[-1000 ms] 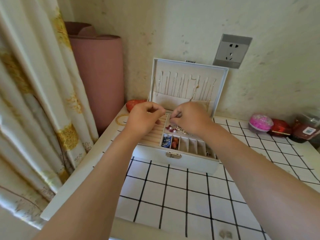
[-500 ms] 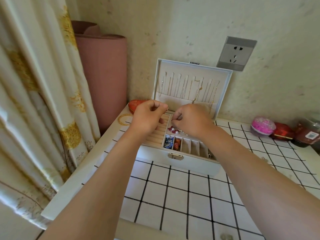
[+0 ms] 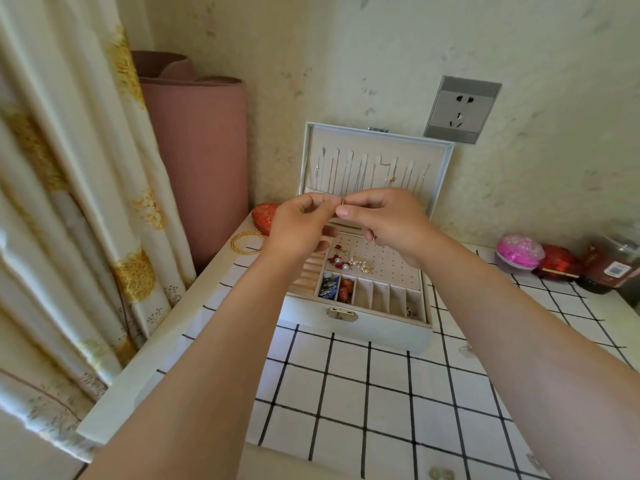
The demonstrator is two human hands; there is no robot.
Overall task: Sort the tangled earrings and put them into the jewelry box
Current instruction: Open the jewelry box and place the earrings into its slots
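A white jewelry box (image 3: 353, 327) stands open on the table, its lid upright against the wall with thin chains hanging inside. A tangle of red and pearl earrings (image 3: 349, 264) lies on the perforated pad in the box. Front compartments hold blue-silver pieces (image 3: 328, 287) and red beads (image 3: 346, 291). My left hand (image 3: 298, 226) and my right hand (image 3: 384, 220) are raised above the box, fingertips meeting, and together pinch a small gold earring (image 3: 342, 201).
A gold bangle (image 3: 246, 242) and a red embroidered pouch (image 3: 265, 213) lie left of the box. A rolled pink mat (image 3: 201, 161) and a curtain (image 3: 69, 202) stand at the left. A pink case (image 3: 519, 252), a red box (image 3: 559, 263) and a jar (image 3: 613, 268) sit at the right. A wall socket (image 3: 460, 109) is above.
Both hands have lifted from the box's tray to above it, now holding a small gold earring between the fingertips. The earring tangle on the pad has come into view.
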